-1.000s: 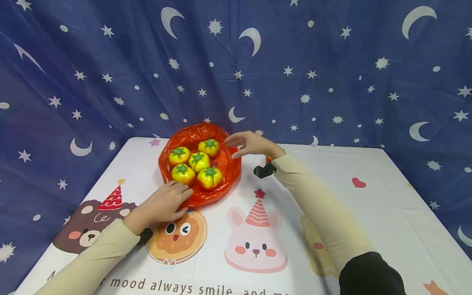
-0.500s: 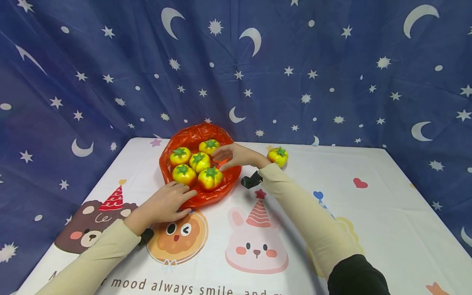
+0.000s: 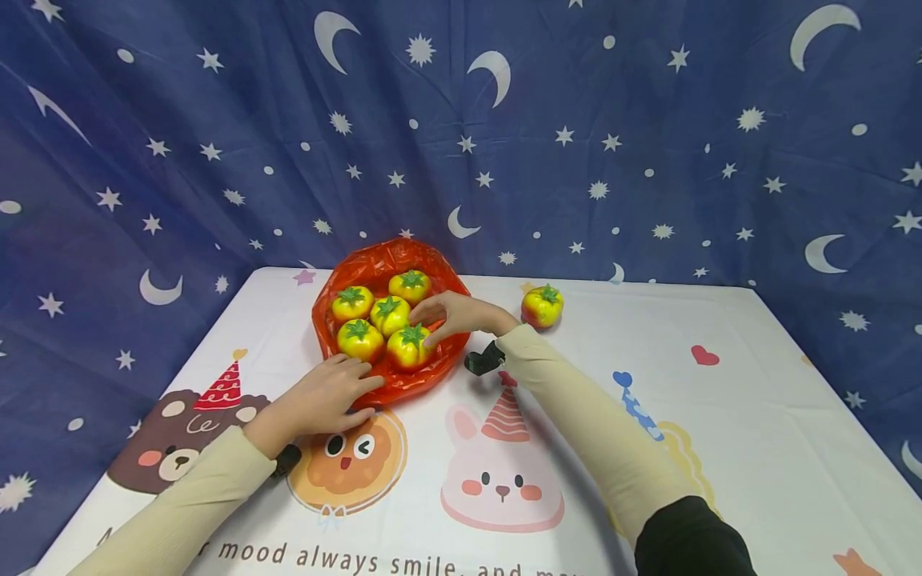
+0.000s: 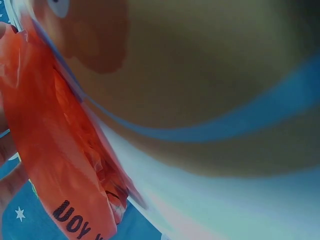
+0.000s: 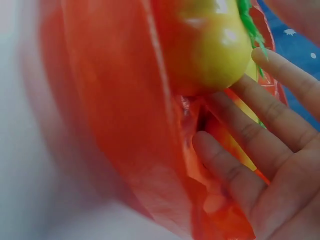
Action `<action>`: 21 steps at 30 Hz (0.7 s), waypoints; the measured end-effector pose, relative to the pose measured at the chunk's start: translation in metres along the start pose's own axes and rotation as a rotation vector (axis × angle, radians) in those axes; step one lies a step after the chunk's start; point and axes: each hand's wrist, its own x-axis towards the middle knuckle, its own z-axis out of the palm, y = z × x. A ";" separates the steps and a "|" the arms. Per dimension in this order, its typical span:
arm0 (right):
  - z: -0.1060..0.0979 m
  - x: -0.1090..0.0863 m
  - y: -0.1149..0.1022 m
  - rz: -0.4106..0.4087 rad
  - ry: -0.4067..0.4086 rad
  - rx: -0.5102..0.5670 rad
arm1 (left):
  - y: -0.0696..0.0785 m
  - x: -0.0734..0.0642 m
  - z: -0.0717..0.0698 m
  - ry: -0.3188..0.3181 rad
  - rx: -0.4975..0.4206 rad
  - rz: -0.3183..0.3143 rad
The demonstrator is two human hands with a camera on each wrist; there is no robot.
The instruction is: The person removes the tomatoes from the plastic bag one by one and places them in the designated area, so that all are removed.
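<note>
Several yellow-and-red tomatoes with green leafy tops lie in a red plastic bag (image 3: 450, 352), which is spread wide at the back left of the table. My left hand (image 3: 324, 400) holds the bag's front rim; in the left wrist view, fingers show behind the red plastic (image 4: 55, 135). Over the bag's right side, my right hand (image 3: 461, 314) reaches in with thumb and fingers spread. Its fingertips are right at the front-right tomato (image 3: 407, 350). The right wrist view shows this tomato (image 5: 212, 50) close up, the relaxed fingers (image 5: 255, 135) extending behind it.
Another tomato (image 3: 543, 306) sits on the white printed tablecloth (image 3: 756, 432), right of the bag and just beyond my right wrist. A dark blue curtain (image 3: 562, 192) with stars and moons hangs behind the table.
My right hand has come from the bag's right rim inward and down to the front-right tomato. The lone tomato on the cloth has come into view behind my wrist. My left hand keeps its place.
</note>
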 end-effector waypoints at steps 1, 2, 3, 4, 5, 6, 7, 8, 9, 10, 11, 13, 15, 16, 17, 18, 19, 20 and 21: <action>0.000 0.000 0.001 0.006 -0.003 -0.009 | 0.000 0.000 0.000 -0.001 0.000 -0.001; 0.001 0.001 0.001 0.005 -0.006 -0.018 | 0.000 0.000 0.000 -0.002 0.000 -0.002; 0.001 0.002 0.002 0.001 -0.009 -0.032 | 0.000 0.000 0.000 -0.003 0.000 -0.002; 0.001 0.002 0.003 -0.003 -0.011 -0.045 | 0.000 0.000 0.000 -0.004 -0.001 -0.003; 0.002 0.002 0.003 -0.005 -0.012 -0.060 | 0.000 0.000 0.000 -0.004 0.000 -0.003; 0.002 0.002 0.003 -0.006 -0.013 -0.068 | 0.000 0.000 0.000 -0.004 0.000 -0.003; 0.003 0.002 0.003 -0.005 -0.015 -0.078 | 0.000 0.000 0.000 -0.004 0.000 -0.004; 0.003 0.002 0.003 -0.005 -0.016 -0.084 | 0.000 0.000 0.000 -0.004 0.000 -0.004; 0.004 0.002 0.003 -0.003 -0.017 -0.090 | -0.001 0.000 0.000 -0.004 0.001 -0.004; 0.004 0.002 0.003 0.001 -0.016 -0.095 | -0.001 0.000 0.000 -0.004 0.002 -0.004; 0.005 0.002 0.003 0.006 -0.013 -0.097 | -0.001 0.000 0.000 -0.004 0.004 -0.004; 0.006 0.003 0.004 0.005 -0.008 -0.099 | -0.001 0.000 0.000 -0.003 0.006 -0.002; 0.007 0.003 0.004 0.003 0.000 -0.103 | -0.001 0.000 0.001 -0.002 0.008 0.000; 0.008 0.003 0.005 0.001 0.005 -0.107 | -0.001 0.000 0.001 -0.002 0.008 0.001; 0.008 0.003 0.005 -0.003 0.009 -0.109 | -0.001 0.000 0.001 -0.001 0.009 0.002; 0.009 0.003 0.006 -0.005 0.013 -0.110 | -0.001 0.000 0.001 -0.001 0.009 0.002; 0.009 0.004 0.006 -0.007 0.017 -0.113 | -0.001 0.000 0.001 -0.001 0.009 0.002; 0.009 0.004 0.007 -0.009 0.021 -0.115 | 0.000 0.000 0.001 -0.001 0.009 0.002; 0.009 0.004 0.007 -0.011 0.024 -0.116 | 0.000 0.000 0.001 -0.002 0.009 0.001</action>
